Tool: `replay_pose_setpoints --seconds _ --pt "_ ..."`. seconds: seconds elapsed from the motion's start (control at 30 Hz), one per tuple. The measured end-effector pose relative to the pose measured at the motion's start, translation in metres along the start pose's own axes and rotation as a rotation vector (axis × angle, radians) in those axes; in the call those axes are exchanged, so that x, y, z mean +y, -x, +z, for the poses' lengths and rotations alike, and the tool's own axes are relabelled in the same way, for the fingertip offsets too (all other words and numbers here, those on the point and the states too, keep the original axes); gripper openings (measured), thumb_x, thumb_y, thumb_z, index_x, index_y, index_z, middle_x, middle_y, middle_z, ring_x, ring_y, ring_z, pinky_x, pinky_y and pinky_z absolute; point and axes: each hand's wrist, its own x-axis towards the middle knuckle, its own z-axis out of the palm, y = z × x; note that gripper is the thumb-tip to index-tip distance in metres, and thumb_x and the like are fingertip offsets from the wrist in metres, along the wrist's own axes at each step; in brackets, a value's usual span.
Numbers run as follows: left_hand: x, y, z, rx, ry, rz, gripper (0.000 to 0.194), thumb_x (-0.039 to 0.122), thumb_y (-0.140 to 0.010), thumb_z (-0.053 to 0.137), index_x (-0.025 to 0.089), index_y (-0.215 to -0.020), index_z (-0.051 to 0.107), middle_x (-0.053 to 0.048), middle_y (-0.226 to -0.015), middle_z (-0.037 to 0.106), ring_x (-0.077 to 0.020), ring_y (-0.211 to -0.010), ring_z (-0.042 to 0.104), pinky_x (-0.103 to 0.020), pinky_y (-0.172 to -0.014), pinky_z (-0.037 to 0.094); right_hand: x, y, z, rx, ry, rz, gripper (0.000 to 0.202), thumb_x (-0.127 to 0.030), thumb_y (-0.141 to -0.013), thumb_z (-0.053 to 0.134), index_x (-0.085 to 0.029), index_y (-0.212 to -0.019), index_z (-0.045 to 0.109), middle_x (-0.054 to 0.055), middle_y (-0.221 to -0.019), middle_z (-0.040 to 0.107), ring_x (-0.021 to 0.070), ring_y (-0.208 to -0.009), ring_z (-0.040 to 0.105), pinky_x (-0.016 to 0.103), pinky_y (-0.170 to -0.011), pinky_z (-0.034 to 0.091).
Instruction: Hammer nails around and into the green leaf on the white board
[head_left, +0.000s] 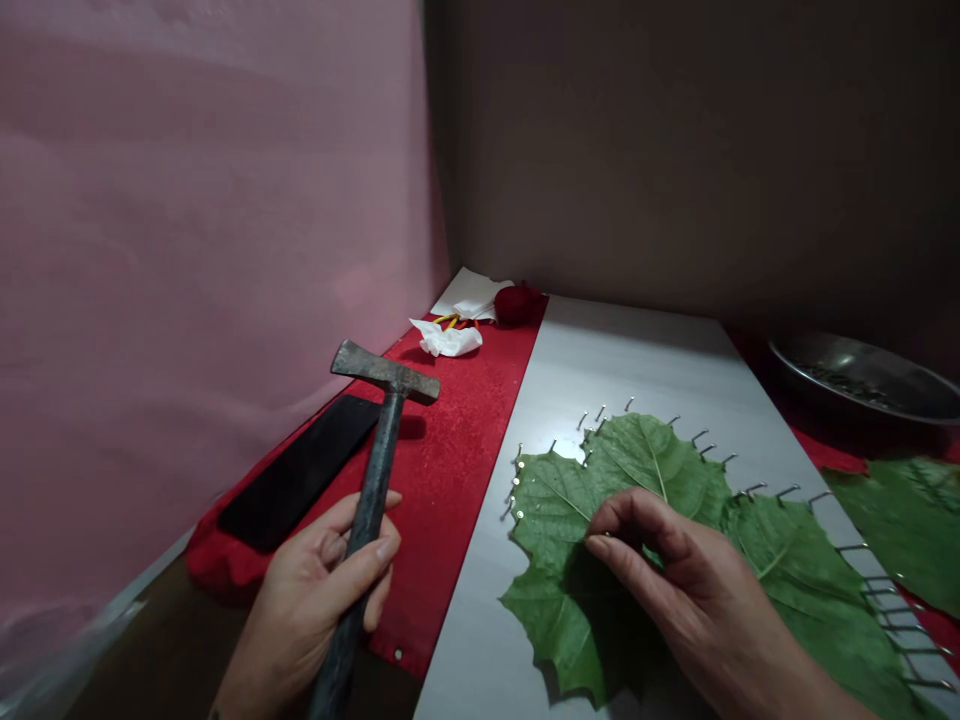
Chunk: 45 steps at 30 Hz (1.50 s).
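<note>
My left hand (322,580) is wrapped round the dark handle of a hammer (382,440), whose metal head points up above the red cloth. Over a large green leaf (555,500), my right hand (675,580) has thumb and forefinger pinched together; what they hold, if anything, is too small to name. The leaf lies on a white board (480,620). Nails (705,440) stand in the board along the leaf's upper and right edges, and several bright nail heads show at its left edge.
A black phone-like slab (300,470) lies on the red cloth (465,440) at left. Crumpled white tissue (450,340) and a dark red round object (516,303) sit at the back. At right are a metal bowl (870,375) with small pieces and another leaf (907,520). Pink sheeting hangs left.
</note>
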Motion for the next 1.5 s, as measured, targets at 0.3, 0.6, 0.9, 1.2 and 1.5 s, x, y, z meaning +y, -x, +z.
replay_pose_setpoints --seconds 0.3,0.6,0.9,1.2,1.5 --pt "0.005 0.004 0.007 0.008 -0.031 -0.017 0.043 0.036 -0.073 0.071 0.016 -0.108 0.055 0.007 -0.048 0.053 -0.0075 -0.040 0.041 -0.017 -0.041 0.030 -0.009 -0.008 -0.010 -0.098 0.129 -0.065 0.020 -0.034 -0.090 0.041 -0.022 -0.074 0.045 0.007 -0.093 0.062 0.0208 -0.103 0.058 0.030 -0.075 0.050" --pt "0.015 0.010 0.014 0.019 -0.023 -0.033 0.034 0.035 -0.073 0.070 0.017 -0.098 0.056 0.007 -0.047 0.050 -0.0070 -0.041 0.040 -0.017 -0.042 0.029 -0.008 -0.041 -0.011 -0.152 0.197 -0.047 0.014 -0.029 -0.087 0.043 -0.023 -0.074 0.044 0.006 -0.081 0.061 0.0212 -0.082 0.061 0.036 -0.072 0.051" --pt "0.011 0.007 0.011 -0.005 -0.042 -0.048 0.024 0.037 -0.073 0.068 0.019 -0.080 0.055 0.006 -0.044 0.051 -0.0075 -0.040 0.042 -0.017 -0.042 0.030 -0.011 -0.045 -0.008 -0.156 0.231 -0.021 0.016 -0.027 -0.085 0.045 -0.023 -0.070 0.042 0.004 -0.072 0.060 0.0196 -0.079 0.061 0.030 -0.064 0.050" --pt "0.011 0.007 0.013 -0.011 -0.060 -0.052 0.023 0.039 -0.072 0.069 0.019 -0.073 0.056 0.005 -0.049 0.050 -0.0077 -0.040 0.042 -0.018 -0.041 0.034 -0.014 -0.041 -0.005 -0.192 0.260 0.003 0.017 -0.027 -0.087 0.042 -0.022 -0.071 0.042 0.006 -0.087 0.062 0.0191 -0.084 0.060 0.030 -0.064 0.048" --pt "0.010 0.006 0.012 -0.006 -0.036 -0.052 0.021 0.035 -0.071 0.070 0.019 -0.070 0.055 0.003 -0.057 0.056 -0.0072 -0.040 0.043 -0.018 -0.040 0.033 -0.012 -0.037 -0.008 -0.113 0.206 -0.066 0.017 -0.030 -0.088 0.045 -0.022 -0.074 0.048 0.005 -0.081 0.062 0.0193 -0.088 0.061 0.030 -0.067 0.050"
